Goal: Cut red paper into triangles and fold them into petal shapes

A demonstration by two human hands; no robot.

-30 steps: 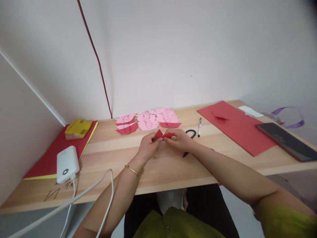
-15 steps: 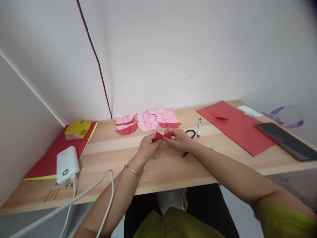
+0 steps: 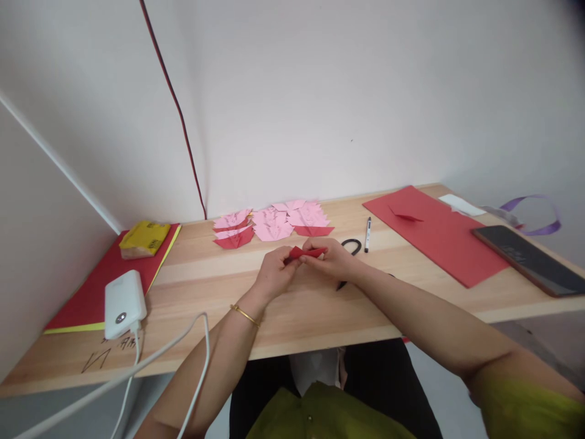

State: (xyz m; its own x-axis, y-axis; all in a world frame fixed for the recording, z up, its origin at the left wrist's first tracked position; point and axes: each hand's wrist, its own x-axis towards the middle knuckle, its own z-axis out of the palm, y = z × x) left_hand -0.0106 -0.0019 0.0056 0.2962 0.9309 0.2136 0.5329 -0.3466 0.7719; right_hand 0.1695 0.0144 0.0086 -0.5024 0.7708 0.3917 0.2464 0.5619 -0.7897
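A small folded red paper piece point(image 3: 301, 252) is pinched between both hands just above the table. My left hand point(image 3: 275, 269) grips its left end, and my right hand point(image 3: 332, 258) holds its right end; fingers cover parts of it. Behind the hands lie rows of folded pink paper pieces point(image 3: 273, 224), with a red folded piece point(image 3: 234, 238) at their left front and another red folded piece point(image 3: 314, 231) at their right front. Black-handled scissors point(image 3: 351, 246) lie partly hidden beneath my right hand and wrist.
A pen point(image 3: 368, 235) lies right of the scissors. Farther right are red paper sheets point(image 3: 439, 244) and a dark phone point(image 3: 530, 259). At left, a yellow packet point(image 3: 145, 238) and a white power bank point(image 3: 124, 303) rest on red paper point(image 3: 82, 299); the white cable point(image 3: 150, 356) crosses my left forearm.
The red paper between my hands has changed from two raised flaps with a notch to a flatter, narrower shape. Both hands have shifted only slightly.
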